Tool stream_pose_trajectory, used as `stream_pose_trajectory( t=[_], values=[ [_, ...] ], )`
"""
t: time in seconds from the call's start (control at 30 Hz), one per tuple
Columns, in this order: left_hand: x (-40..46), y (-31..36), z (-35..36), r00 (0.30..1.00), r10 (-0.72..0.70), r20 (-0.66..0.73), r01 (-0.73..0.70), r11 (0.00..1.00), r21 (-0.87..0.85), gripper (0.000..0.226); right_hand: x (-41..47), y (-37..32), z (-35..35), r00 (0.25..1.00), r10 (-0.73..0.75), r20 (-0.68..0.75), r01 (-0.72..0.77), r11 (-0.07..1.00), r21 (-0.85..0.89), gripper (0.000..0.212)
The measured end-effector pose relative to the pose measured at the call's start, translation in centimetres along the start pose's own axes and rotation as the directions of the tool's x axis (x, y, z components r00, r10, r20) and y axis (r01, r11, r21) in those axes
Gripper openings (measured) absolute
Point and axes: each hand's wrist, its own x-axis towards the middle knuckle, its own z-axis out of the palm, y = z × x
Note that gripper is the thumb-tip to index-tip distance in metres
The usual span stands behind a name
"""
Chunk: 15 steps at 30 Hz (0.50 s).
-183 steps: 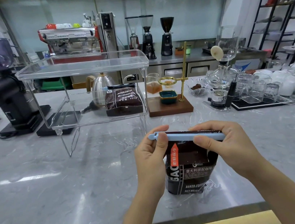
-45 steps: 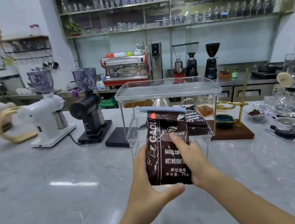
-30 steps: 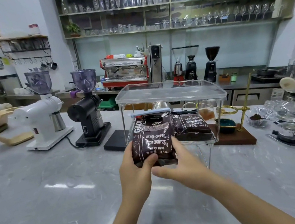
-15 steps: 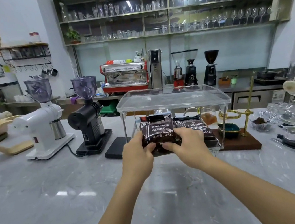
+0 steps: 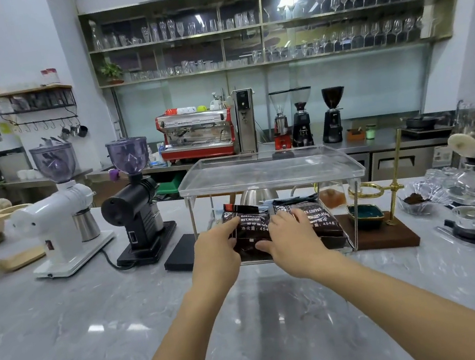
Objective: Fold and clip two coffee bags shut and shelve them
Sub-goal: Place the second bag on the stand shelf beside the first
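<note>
Left hand (image 5: 214,251) and right hand (image 5: 291,237) grip coffee bag (image 5: 249,227) (fingers curled) on clear shelf (image 5: 268,172)

Both hands reach to 12 o'clock into a clear acrylic shelf (image 5: 271,172) on the grey counter (image 5: 67,325). The left hand (image 5: 214,254) and right hand (image 5: 292,240) grip 1 dark coffee bag (image 5: 248,224); a second bag (image 5: 322,218) lies touching it at 3 o'clock.
</note>
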Motion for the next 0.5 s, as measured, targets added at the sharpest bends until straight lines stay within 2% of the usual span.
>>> stream_pose_trajectory(
  t=[0.1,0.2,0.37,0.5],
  values=[
    [0.5,-0.2,0.3,1.0,0.012,0.022,-0.013,0.999,0.044,0.062,0.1,-0.2,0.2,1.0,0.001,-0.007,-0.001,0.999,-0.032,0.07],
    [1.0,-0.5,0.5,0.995,0.093,0.022,-0.095,0.987,0.131,0.056,0.1,-0.4,0.3,0.995,-0.03,-0.094,0.037,0.997,0.066,0.07],
    [1.6,-1.5,1.1,0.95,0.313,0.005,-0.29,0.876,0.386,0.047,-0.1,-0.2,0.4,0.973,-0.182,-0.139,0.188,0.982,0.026,0.057],
    [1.1,-1.8,1.5,0.941,0.336,0.039,-0.303,0.784,0.542,0.048,0.2,-0.2,0.3,0.97,-0.221,-0.096,0.222,0.975,0.001,0.056]
  ],
)
